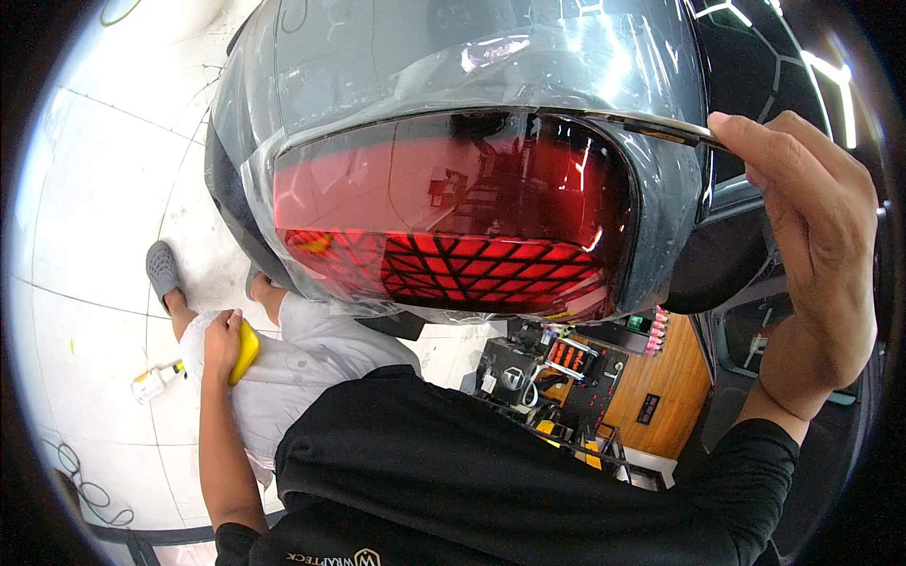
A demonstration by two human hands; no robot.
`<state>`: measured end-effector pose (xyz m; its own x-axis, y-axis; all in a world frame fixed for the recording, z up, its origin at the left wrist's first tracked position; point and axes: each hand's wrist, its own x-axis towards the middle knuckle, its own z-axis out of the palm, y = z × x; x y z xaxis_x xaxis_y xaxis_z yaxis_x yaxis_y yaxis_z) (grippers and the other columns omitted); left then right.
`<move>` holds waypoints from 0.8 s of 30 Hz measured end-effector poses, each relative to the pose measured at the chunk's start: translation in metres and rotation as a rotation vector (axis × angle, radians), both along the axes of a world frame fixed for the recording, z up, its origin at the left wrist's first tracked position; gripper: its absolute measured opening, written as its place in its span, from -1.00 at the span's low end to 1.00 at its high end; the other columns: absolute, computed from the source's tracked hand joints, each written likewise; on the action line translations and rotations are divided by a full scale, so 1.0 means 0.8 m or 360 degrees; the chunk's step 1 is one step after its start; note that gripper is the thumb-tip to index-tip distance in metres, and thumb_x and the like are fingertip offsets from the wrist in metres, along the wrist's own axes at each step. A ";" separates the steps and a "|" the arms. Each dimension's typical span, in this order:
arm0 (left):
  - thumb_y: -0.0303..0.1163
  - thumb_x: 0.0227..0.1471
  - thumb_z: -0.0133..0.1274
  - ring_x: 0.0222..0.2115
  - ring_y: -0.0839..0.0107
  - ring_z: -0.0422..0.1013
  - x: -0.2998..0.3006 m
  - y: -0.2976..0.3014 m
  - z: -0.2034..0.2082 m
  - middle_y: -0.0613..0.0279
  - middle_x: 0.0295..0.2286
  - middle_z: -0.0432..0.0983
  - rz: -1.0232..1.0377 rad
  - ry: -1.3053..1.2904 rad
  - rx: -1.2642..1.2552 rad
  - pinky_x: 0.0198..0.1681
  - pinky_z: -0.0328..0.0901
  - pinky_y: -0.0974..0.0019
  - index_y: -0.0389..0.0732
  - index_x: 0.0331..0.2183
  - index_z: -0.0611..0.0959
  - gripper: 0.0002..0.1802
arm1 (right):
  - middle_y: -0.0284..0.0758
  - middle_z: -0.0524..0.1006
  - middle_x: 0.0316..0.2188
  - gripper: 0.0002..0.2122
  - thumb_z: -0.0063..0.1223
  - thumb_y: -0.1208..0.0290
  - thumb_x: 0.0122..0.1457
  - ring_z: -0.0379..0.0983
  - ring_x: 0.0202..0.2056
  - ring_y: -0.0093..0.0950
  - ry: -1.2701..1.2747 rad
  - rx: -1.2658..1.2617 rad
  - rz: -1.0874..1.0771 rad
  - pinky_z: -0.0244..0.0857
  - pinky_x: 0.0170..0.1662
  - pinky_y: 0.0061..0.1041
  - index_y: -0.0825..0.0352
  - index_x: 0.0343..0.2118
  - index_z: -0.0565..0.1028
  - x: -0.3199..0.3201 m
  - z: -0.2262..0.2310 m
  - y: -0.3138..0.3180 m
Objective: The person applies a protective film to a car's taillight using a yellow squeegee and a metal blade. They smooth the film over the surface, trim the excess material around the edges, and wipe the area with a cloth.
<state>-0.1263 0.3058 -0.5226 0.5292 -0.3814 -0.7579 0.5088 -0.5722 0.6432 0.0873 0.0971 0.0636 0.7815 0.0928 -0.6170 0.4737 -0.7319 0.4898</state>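
A red tail light (453, 217) sits in the grey car body panel (377, 57), with loose clear film (425, 85) wrinkled around its edges. My right hand (812, 208) is closed on a slim metal cutter knife (670, 129), pinched between thumb and fingers. Its thin tip lies along the light's upper right edge; whether it touches the film I cannot tell. Down at the left, my left hand (222, 347) is closed on a flat yellow squeegee (245, 353), resting against my thigh. Part of the squeegee is hidden by the fingers.
A white spray bottle (151, 385) stands on the pale tiled floor (85, 226) at the left. A coiled hose or cord (94, 491) lies at the lower left. Beyond my torso is a cluttered tool rack (557, 377) beside a wooden panel (661, 387).
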 end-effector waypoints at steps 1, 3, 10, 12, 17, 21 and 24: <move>-0.09 0.23 -0.09 -0.18 -0.08 0.52 -0.002 0.000 -0.003 -0.27 -0.26 0.58 0.0016 -0.0012 -0.0010 -0.07 0.33 0.10 -0.39 -0.11 0.62 -0.48 | -0.28 0.38 -0.54 -0.71 -0.12 0.67 0.20 0.30 -0.54 -0.53 -0.0008 0.0004 -0.0010 0.10 -0.48 -0.52 0.38 -0.06 0.55 -0.001 0.001 0.000; -0.07 0.23 -0.08 -0.19 -0.09 0.52 -0.005 0.001 -0.007 -0.26 -0.27 0.59 0.0035 -0.0024 -0.0024 -0.09 0.35 0.09 -0.37 -0.11 0.63 -0.48 | -0.28 0.38 -0.55 -0.71 -0.13 0.66 0.20 0.29 -0.54 -0.53 0.0004 0.0026 0.0002 0.09 -0.48 -0.52 0.38 -0.07 0.55 -0.003 0.004 -0.002; -0.07 0.23 -0.09 -0.19 -0.08 0.52 -0.006 0.002 -0.013 -0.25 -0.27 0.59 0.0004 -0.0037 -0.0024 -0.08 0.34 0.09 -0.37 -0.12 0.63 -0.48 | -0.28 0.39 -0.55 -0.72 -0.13 0.64 0.20 0.29 -0.54 -0.52 -0.0088 0.0052 -0.0048 0.09 -0.47 -0.52 0.38 -0.07 0.55 -0.014 0.003 0.001; -0.07 0.23 -0.09 -0.19 -0.09 0.52 -0.005 0.002 -0.011 -0.25 -0.27 0.59 -0.0005 -0.0039 -0.0013 -0.07 0.34 0.09 -0.38 -0.12 0.63 -0.47 | -0.28 0.40 -0.56 -0.71 -0.13 0.64 0.19 0.29 -0.54 -0.52 -0.0149 0.0076 -0.0070 0.08 -0.47 -0.52 0.37 -0.07 0.56 -0.019 -0.002 0.002; -0.09 0.23 -0.09 -0.19 -0.09 0.52 -0.005 0.003 -0.012 -0.26 -0.26 0.59 -0.0043 -0.0121 0.0000 -0.08 0.35 0.09 -0.39 -0.12 0.62 -0.48 | -0.30 0.39 -0.57 -0.73 -0.10 0.61 0.19 0.28 -0.54 -0.52 -0.0329 0.0016 -0.0086 0.07 -0.47 -0.53 0.36 -0.09 0.56 -0.032 -0.015 0.012; -0.10 0.23 -0.09 -0.20 -0.10 0.52 0.000 0.000 -0.004 -0.28 -0.27 0.58 -0.0041 -0.0050 0.0005 -0.09 0.35 0.09 -0.40 -0.12 0.62 -0.49 | -0.30 0.38 -0.57 -0.74 -0.09 0.59 0.18 0.28 -0.56 -0.51 -0.0255 -0.0023 -0.0081 0.07 -0.49 -0.52 0.34 -0.11 0.58 -0.029 -0.004 0.015; -0.10 0.24 -0.09 -0.21 -0.11 0.53 -0.002 0.001 -0.010 -0.29 -0.27 0.58 -0.0071 -0.0087 0.0005 -0.10 0.35 0.09 -0.40 -0.12 0.62 -0.49 | -0.29 0.38 -0.57 -0.73 -0.07 0.60 0.14 0.29 -0.57 -0.49 -0.0292 -0.0011 -0.0111 0.08 -0.50 -0.50 0.33 -0.12 0.58 -0.035 -0.002 0.015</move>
